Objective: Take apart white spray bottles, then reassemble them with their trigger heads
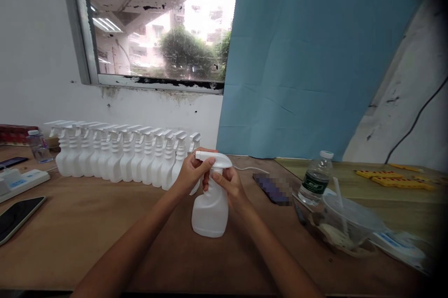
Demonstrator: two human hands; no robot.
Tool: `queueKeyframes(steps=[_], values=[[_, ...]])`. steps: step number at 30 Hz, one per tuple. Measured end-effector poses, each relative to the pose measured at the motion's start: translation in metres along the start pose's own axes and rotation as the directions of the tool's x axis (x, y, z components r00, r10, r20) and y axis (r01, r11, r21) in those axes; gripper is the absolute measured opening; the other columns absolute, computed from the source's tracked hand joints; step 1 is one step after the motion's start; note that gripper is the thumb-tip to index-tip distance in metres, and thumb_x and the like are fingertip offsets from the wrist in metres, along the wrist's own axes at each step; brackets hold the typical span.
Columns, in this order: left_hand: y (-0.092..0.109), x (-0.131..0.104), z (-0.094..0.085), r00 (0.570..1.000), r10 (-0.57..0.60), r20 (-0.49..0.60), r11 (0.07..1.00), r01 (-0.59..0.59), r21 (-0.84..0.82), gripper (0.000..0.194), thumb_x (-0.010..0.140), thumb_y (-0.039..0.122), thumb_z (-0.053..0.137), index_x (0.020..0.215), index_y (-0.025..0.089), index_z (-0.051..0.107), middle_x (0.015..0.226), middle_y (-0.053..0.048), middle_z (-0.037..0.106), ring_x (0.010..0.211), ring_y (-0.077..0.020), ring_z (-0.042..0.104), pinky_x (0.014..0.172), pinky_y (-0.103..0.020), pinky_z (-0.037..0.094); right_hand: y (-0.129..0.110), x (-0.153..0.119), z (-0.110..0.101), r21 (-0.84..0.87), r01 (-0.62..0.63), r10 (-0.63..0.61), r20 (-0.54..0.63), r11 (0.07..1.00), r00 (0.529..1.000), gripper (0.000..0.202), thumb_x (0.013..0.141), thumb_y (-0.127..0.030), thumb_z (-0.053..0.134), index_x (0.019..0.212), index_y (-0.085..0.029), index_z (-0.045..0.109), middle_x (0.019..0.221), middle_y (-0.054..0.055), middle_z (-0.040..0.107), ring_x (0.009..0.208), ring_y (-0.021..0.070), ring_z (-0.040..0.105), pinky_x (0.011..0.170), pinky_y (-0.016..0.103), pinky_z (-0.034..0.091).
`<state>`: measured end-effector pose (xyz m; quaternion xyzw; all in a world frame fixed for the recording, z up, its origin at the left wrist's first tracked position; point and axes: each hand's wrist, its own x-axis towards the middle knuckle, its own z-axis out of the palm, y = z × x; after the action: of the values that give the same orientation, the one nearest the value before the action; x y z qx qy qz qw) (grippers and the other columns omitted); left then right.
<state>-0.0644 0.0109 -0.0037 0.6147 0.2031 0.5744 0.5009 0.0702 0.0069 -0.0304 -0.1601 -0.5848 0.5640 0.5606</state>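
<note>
A white spray bottle is held tilted slightly in front of me, above the brown table. My left hand grips its spray head near the nozzle, thumb on the side. Around the neck, just under the head, the fingers of my right hand are closed. The bottle's trigger is mostly hidden behind my fingers. Behind and to the left stands a row of several matching white spray bottles, upright and close together, their nozzles pointing left.
On the right are a blurred dark phone, a water bottle, a plastic bowl with a straw and yellow strips. At left lie a phone, a power strip and another clear bottle.
</note>
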Motion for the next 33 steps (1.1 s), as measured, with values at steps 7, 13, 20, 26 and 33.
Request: queueKeyframes(steps=[7,13,20,26,33], values=[[0.007,-0.003,0.004,1.000,0.001,-0.010,1.000,-0.001,0.019,0.045,0.078,0.046,0.069,0.107,0.014,0.060,0.053,0.006,0.054,0.031,-0.0072,0.047,0.029,-0.018,0.042,0.002,0.000,-0.001,-0.001,0.042,-0.042,0.005,0.999,0.999,0.035,0.076,-0.033,0.074,0.102,-0.022,0.054,0.071,0.000,0.064,0.053,0.0150,0.059,0.051,0.028,0.050],[0.008,-0.005,0.006,1.000,0.014,-0.015,0.999,-0.014,0.033,0.044,0.078,0.049,0.068,0.102,0.014,0.060,0.048,0.007,0.050,0.031,-0.0076,0.047,0.031,-0.018,0.041,0.004,-0.001,-0.001,0.041,0.070,-0.070,0.004,0.997,0.998,0.035,0.079,-0.038,0.070,0.105,-0.022,0.053,0.072,0.001,0.064,0.053,0.0159,0.061,0.049,0.027,0.049],[0.006,-0.005,0.005,0.999,0.047,-0.016,0.997,-0.046,0.064,0.042,0.079,0.048,0.066,0.102,0.013,0.061,0.059,0.004,0.058,0.033,-0.0057,0.047,0.031,-0.017,0.040,0.001,-0.002,0.007,-0.071,0.080,-0.082,-0.019,0.994,0.996,0.037,0.081,-0.037,0.070,0.108,-0.022,0.052,0.066,-0.001,0.062,0.051,0.0139,0.057,0.049,0.026,0.047],[0.005,-0.009,0.006,0.998,0.044,-0.038,0.997,-0.041,0.064,0.040,0.079,0.046,0.067,0.101,0.013,0.061,0.057,0.005,0.054,0.033,-0.0049,0.045,0.032,-0.016,0.037,0.000,-0.004,0.006,-0.090,0.087,-0.086,0.022,0.992,0.996,0.040,0.079,-0.039,0.071,0.110,-0.021,0.052,0.069,-0.001,0.062,0.056,0.0152,0.058,0.052,0.027,0.048],[-0.002,-0.005,0.005,0.995,0.060,-0.085,0.996,-0.055,0.064,0.040,0.078,0.048,0.067,0.097,0.013,0.061,0.050,0.007,0.050,0.033,-0.0053,0.042,0.031,-0.016,0.038,0.004,-0.001,0.003,-0.099,0.089,-0.090,-0.003,0.991,0.996,0.026,0.083,-0.042,0.065,0.092,-0.018,0.059,0.066,0.002,0.062,0.054,0.0159,0.058,0.048,0.027,0.046]])
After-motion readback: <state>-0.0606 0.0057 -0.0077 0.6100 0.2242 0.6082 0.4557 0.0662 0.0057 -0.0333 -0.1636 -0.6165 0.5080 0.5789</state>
